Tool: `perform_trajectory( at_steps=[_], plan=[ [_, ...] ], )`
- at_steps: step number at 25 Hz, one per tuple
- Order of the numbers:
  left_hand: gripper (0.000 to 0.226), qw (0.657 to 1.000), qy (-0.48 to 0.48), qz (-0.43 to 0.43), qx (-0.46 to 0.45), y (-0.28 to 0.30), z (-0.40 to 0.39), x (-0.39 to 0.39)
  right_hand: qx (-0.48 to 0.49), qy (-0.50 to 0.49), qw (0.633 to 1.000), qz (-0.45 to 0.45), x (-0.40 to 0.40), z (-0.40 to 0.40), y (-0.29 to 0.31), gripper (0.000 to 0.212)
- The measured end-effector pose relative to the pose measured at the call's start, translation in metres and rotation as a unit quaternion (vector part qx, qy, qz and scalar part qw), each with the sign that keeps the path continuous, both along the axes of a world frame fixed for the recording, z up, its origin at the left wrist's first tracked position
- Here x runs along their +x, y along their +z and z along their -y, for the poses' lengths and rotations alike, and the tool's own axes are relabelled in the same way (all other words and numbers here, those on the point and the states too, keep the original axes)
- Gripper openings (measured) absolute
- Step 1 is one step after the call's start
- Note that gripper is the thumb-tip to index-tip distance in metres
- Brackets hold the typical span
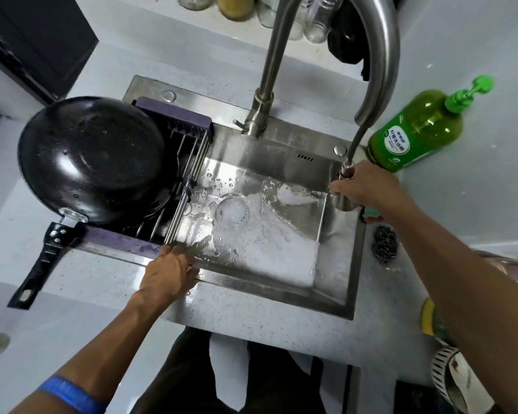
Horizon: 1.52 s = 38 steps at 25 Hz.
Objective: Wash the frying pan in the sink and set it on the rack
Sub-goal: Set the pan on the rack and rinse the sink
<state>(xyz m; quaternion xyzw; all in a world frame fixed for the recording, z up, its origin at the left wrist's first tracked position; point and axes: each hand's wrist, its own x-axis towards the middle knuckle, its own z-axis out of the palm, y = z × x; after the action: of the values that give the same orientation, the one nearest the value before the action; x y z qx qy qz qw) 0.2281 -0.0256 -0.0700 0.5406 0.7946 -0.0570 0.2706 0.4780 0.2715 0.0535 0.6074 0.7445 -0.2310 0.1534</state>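
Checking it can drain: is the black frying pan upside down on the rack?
Yes: the black frying pan lies bottom-up on the purple-edged wire rack.

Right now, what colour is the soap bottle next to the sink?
Green, with a green pump top. The soap bottle shows best in the head view.

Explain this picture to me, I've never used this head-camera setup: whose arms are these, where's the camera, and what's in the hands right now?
There is no machine here: a person wears one wide-angle camera on the head, looking down at their own two hands. The black frying pan already lies upside down on the purple-framed rack at the left end of the steel sink. The left hand rests with straight fingers on the sink's front edge. The right hand grips the pull-out spray head of the faucet, aiming into the foamy basin. On the counter stand a green soap bottle and a steel scourer.
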Motion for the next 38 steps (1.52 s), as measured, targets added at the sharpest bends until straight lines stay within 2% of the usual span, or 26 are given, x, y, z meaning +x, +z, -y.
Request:
perform_trajectory(
  at_steps=[7, 12, 18, 21, 24, 27, 29, 32, 35, 38],
  plan=[
    [0.03, 1.0, -0.006, -0.002, -0.008, -0.007, -0.001, -0.003, -0.089, -0.041, 0.994, -0.05, -0.007, 0.019, 0.013, 0.02],
    [0.035, 0.999, -0.007, -0.003, -0.041, -0.014, 0.001, -0.008, -0.147, -0.04, 0.987, -0.053, -0.011, 0.026, 0.018, 0.022],
    [0.029, 1.0, 0.005, 0.007, -0.02, -0.013, 0.001, -0.006, -0.185, -0.033, 0.98, -0.062, -0.016, 0.032, 0.012, 0.026],
    [0.032, 1.0, 0.011, 0.009, -0.028, -0.01, -0.001, -0.005, -0.188, -0.035, 0.976, -0.102, -0.02, 0.039, 0.001, 0.028],
    [0.031, 1.0, -0.014, -0.003, 0.004, -0.007, 0.004, -0.013, -0.184, -0.051, 0.965, -0.179, -0.034, 0.051, -0.012, 0.029],
    [0.052, 0.993, -0.032, -0.11, 0.015, -0.005, 0.013, -0.031, -0.169, -0.081, 0.952, -0.241, -0.059, 0.068, -0.027, 0.028],
    [0.08, 0.991, 0.023, -0.127, -0.046, -0.003, 0.011, -0.04, -0.147, -0.108, 0.948, -0.26, -0.074, 0.076, -0.035, 0.024],
    [0.102, 0.983, 0.104, -0.084, -0.129, -0.002, 0.007, -0.047, -0.119, -0.147, 0.932, -0.309, -0.089, 0.08, -0.041, 0.014],
    [0.104, 0.98, 0.132, -0.026, -0.146, -0.004, 0.011, -0.049, -0.098, -0.14, 0.926, -0.336, -0.099, 0.083, -0.04, 0.006],
    [0.106, 0.979, 0.145, -0.012, -0.141, -0.006, 0.011, -0.047, -0.076, -0.136, 0.921, -0.356, -0.105, 0.085, -0.036, 0.007]
  ],
)
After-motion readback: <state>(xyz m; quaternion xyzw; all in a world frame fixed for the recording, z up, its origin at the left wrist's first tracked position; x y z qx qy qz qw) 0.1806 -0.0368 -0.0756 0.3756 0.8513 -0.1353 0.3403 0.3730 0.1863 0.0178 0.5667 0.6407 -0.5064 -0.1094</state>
